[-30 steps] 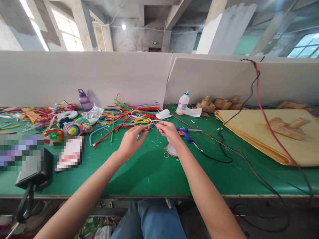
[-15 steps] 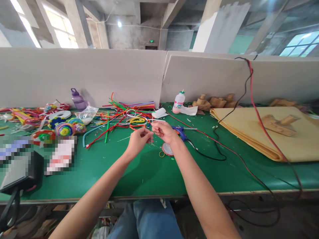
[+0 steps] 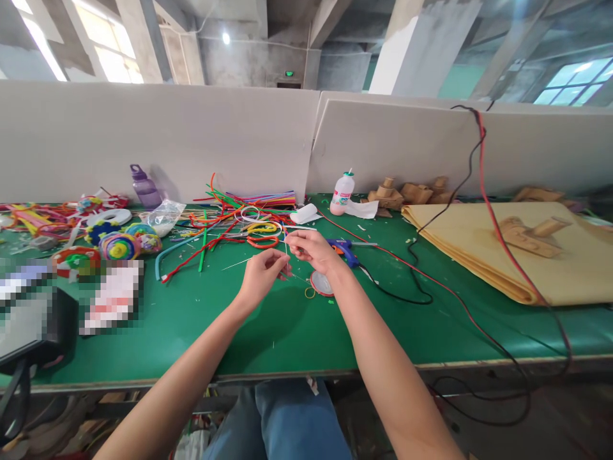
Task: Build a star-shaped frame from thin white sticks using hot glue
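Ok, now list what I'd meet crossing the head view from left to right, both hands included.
Black boxy device, purple bottle, left hand, right hand, blue glue gun, folded yellow sheets.

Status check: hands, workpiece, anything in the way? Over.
Left hand and right hand close together, both pinching. Thin pale strand roughly upright between them. Blue glue gun beside right hand, seemingly not blocking.

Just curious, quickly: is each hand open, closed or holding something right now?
Left hand: closed, apparently pinching a thin pale strand.
Right hand: closed, seemingly pinching the same strand.
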The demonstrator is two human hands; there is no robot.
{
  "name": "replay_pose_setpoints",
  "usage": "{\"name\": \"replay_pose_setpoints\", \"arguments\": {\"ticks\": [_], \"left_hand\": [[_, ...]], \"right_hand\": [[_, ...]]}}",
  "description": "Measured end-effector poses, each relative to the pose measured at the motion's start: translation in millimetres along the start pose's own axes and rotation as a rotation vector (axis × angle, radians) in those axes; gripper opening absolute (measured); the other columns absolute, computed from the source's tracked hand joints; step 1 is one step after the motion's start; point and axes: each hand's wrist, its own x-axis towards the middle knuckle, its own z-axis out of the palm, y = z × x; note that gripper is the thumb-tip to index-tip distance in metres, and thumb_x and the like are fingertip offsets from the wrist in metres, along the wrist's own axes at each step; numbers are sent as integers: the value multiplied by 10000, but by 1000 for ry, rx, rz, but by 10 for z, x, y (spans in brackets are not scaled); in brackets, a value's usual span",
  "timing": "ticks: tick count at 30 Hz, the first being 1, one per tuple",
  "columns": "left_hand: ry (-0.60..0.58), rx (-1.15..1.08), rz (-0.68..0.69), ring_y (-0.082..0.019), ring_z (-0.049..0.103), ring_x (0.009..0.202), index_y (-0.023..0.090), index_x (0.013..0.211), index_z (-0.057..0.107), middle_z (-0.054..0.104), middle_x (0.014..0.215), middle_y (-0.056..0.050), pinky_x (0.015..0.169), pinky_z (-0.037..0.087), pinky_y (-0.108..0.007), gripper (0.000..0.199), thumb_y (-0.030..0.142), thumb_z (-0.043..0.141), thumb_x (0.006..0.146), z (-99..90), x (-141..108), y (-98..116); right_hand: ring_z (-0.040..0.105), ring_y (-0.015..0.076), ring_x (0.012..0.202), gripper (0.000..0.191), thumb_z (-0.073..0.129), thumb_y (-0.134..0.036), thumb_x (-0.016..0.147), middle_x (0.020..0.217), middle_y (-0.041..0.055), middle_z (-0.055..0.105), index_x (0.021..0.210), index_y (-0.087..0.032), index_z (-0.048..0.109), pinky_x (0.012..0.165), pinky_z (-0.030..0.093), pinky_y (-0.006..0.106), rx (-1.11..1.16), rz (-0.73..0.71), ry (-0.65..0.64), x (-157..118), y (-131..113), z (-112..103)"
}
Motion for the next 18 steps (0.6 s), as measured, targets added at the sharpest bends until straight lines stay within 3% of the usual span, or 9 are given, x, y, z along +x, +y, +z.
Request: {"name": "replay_pose_setpoints", "arguments": {"ticks": [8,18], "left_hand": [[-76,-115,-37,-130,619,574,138,765,603,644,653,-19,558,495,-252,255,392,610,780,11,-58,38],[-67,-183,-100,-103,595,519,133,785,612,607,607,9,533,467,-224,213,346,608,784,-41,-70,28]], "right_hand": [[374,39,463,201,696,-301,651,541,-59,463,703,-147,578,396,185,191,90,-15,-120,-10,10,1],[312,35,445,275,754,-319,599,504,-62,428,644,-157,536,388,136,206,223,-126,34,23,-11,16]]}}
